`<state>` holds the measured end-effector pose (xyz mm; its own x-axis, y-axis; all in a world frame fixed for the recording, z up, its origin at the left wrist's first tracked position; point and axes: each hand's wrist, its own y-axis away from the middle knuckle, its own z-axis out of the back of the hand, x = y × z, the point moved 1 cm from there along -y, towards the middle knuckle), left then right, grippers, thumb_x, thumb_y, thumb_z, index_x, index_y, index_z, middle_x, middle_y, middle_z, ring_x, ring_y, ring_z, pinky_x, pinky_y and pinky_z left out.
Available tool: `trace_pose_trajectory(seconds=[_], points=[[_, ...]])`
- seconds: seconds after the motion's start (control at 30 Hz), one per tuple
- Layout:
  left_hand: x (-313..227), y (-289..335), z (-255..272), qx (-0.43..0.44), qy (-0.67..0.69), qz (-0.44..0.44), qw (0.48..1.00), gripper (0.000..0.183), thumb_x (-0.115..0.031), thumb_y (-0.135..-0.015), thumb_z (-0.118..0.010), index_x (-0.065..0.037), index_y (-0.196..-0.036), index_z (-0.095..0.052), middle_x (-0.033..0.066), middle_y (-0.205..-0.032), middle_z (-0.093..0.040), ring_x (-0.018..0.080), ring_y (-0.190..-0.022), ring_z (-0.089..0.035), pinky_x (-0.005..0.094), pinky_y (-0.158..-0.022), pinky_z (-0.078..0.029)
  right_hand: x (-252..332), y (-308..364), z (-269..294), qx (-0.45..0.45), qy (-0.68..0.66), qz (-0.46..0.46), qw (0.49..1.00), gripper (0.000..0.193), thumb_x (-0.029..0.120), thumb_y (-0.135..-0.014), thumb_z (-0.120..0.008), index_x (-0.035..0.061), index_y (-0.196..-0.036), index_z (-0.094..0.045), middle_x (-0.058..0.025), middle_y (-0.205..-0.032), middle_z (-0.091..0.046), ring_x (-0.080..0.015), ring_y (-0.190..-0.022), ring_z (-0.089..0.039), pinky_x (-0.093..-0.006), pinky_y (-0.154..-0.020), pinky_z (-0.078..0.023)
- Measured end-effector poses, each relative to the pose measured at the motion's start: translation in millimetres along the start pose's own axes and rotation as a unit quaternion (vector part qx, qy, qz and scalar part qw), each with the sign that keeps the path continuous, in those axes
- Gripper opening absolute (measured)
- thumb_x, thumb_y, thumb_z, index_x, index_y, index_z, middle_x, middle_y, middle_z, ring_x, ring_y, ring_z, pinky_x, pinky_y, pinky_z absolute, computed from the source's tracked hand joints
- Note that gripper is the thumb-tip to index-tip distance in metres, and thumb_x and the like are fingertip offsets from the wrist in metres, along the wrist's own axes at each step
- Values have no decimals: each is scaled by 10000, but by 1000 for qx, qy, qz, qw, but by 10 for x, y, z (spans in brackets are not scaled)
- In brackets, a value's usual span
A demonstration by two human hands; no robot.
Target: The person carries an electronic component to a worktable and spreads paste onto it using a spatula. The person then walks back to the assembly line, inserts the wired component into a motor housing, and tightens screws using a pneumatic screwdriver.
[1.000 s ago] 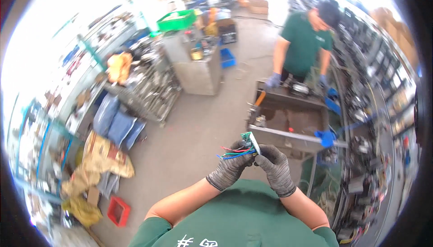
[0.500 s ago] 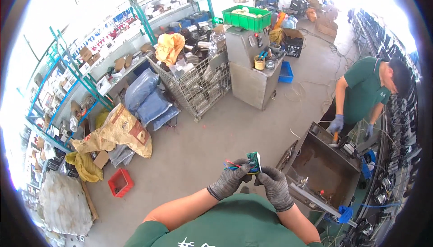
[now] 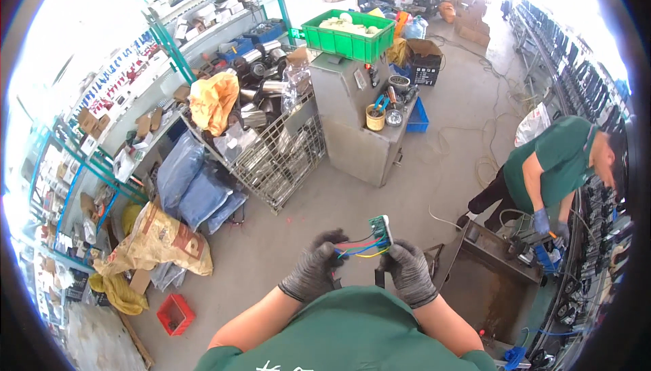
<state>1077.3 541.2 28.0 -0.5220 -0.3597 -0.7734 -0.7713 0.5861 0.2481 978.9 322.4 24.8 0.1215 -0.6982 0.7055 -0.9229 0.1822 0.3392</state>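
A small green circuit board [image 3: 378, 229] with a white edge stands upright in front of my chest. Its lower end is pinched by my gloved right hand [image 3: 412, 275], which is closed on it. Red, blue, yellow and dark wires [image 3: 361, 249] stretch leftward from the board. My gloved left hand [image 3: 310, 270] is closed round their far ends, which its fingers hide. Both gloves are dark grey. Something dark hangs below each hand, too unclear to name.
At right, a co-worker [image 3: 553, 167] bends over a metal trough [image 3: 478, 289] by the conveyor line. Ahead stand a metal cabinet [image 3: 356, 140] under a green crate [image 3: 352, 40] and a wire cage [image 3: 278, 174] of metal parts. Sacks [image 3: 159, 239] and a red bin [image 3: 175, 315] lie left.
My hands have drawn apart; the left has moved left, stretching the wires out from the board. My view has shifted. The co-worker's arms have come down, both hands now close together.
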Motion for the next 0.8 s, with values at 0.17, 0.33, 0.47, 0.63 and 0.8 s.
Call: trace_pose_trajectory(seconds=[0.17,0.33,0.47,0.63,0.8], points=[[-631,-1155,377,-44,-237,-48,969,562,-306,-941,-666,-51,-1411,-495,94,-1321,-605,164,-996,-657,336,-846,-546,327,-878,-41,-140,51,94,984,333,213,-885,-763,-10,-1108,-654,-68,-848,-671,-168,-743,-654,-325,-702,-569],[-1065,-2129,-540,161,-151,100,970,647,-246,-915,-715,-52,-1468,-441,96,-1312,-601,170,-968,-662,326,-811,-557,778,-1423,-35,-192,122,140,964,298,197,-887,-761,-15,-1076,-672,-77,-877,-683,-160,-770,-651,-323,-736,-565],[-652,-3203,-1013,288,-200,213,912,683,-187,-910,-739,-44,-1489,-406,107,-1337,-601,171,-982,-658,325,-840,-563,1240,-1720,76,-214,122,188,951,300,195,-883,-753,-33,-1061,-675,-83,-882,-685,-170,-808,-652,-324,-781,-543],[-68,-4427,-1640,372,-280,275,841,557,-157,-915,-735,-4,-1395,-498,67,-1168,-657,148,-1038,-613,337,-940,-516,1803,-2196,849,-265,58,237,933,302,211,-881,-739,-45,-1029,-676,-91,-896,-688,-173,-818,-650,-325,-779,-537],[334,-5649,-2473,420,-436,254,755,459,-115,-927,-703,-16,-1345,-543,65,-1120,-671,137,-1020,-599,337,-909,-523,2678,-2853,1633,-304,24,213,928,392,254,-857,-767,-42,-1082,-643,-120,-929,-680,-194,-815,-666,-324,-768,-557]])
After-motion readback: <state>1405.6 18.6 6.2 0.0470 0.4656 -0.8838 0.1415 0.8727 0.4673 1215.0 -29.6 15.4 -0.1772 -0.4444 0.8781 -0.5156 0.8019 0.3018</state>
